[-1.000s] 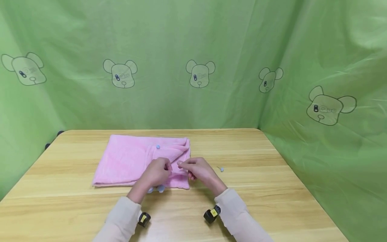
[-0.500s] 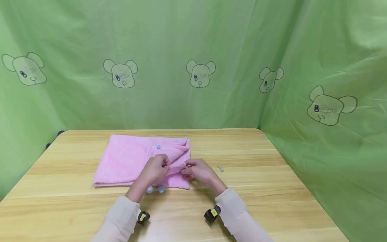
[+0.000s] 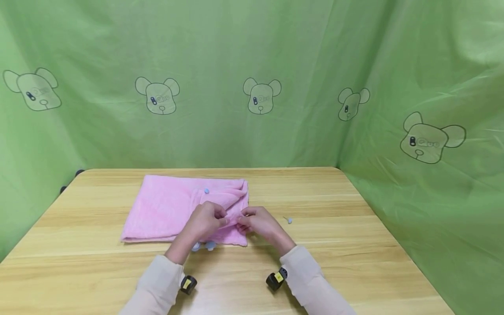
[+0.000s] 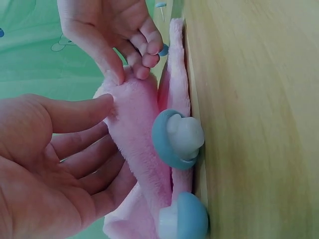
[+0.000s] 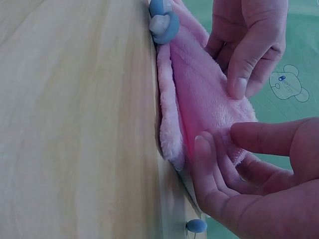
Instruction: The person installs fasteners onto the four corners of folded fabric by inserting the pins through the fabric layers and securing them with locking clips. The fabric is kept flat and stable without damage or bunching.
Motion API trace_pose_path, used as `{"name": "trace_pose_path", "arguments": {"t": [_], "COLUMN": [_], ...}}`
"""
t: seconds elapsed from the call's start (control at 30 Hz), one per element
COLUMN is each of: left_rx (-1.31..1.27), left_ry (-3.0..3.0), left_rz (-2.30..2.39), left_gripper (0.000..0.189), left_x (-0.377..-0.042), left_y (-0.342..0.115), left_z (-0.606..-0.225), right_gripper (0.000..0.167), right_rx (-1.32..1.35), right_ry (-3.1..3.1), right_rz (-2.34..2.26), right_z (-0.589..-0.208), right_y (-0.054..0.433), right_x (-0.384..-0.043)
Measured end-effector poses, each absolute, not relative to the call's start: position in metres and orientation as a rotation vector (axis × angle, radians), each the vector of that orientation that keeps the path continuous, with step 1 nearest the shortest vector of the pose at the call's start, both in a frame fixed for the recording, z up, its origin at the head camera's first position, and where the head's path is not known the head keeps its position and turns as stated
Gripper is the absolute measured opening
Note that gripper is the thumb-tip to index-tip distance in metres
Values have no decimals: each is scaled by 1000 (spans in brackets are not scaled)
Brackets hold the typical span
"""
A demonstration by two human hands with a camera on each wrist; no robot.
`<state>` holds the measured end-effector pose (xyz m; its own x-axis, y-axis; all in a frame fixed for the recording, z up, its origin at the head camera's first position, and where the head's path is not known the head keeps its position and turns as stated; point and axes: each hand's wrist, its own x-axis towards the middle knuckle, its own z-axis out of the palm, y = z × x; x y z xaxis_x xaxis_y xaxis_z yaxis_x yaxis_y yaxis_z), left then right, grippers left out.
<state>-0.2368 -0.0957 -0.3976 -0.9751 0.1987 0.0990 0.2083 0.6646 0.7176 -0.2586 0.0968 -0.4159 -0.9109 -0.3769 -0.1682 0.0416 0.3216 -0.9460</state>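
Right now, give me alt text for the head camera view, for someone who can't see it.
A person's left hand and right hand pinch a folded pink cloth near its right end, on a wooden table. A small blue-headed pin lies to the cloth's right, and a blue knob sits on the cloth. A green curtain hangs behind.

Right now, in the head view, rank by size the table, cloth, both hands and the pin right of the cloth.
1. Table
2. Cloth
3. Left hand and right hand: too alike to rank
4. Pin
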Motion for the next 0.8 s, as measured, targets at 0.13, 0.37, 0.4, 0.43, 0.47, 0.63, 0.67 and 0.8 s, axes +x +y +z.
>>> {"name": "trace_pose_path", "arguments": {"t": [0.13,0.37,0.4,0.43,0.47,0.63,0.67,0.8], "left_rx": [-335,-317,-311,-303,-294,-267,-266,-263], "left_ry": [-2849,-2846,-2847,-2847,-2848,-2855,-2856,-2857], "left_rz": [-1228,-1239,-1238,-1239,-1238,-1236,-1234,-1227], "left_gripper": [7,10,10,11,11,8,8,9], "left_x": [-236,-237,-238,-238,-239,-240,-241,-241], "left_y": [-95,-95,-95,-95,-96,-96,-96,-96], "left_z": [-398,-398,-398,-398,-399,-399,-400,-400], "right_gripper": [21,22,24,27,29,43,43,41], "right_rx": [-303,-297,-293,-293,-288,-247,-241,-227], "right_ry": [2236,2266,2282,2312,2346,2572,2630,2890], "right_rz": [-1610,-1589,-1588,-1580,-1573,-1524,-1506,-1355], "right_z": [-415,-414,-413,-413,-412,-408,-408,-407], "right_y": [97,97,98,99,99,102,102,105], "right_x": [-258,-257,-258,-258,-258,-260,-261,-262]}}
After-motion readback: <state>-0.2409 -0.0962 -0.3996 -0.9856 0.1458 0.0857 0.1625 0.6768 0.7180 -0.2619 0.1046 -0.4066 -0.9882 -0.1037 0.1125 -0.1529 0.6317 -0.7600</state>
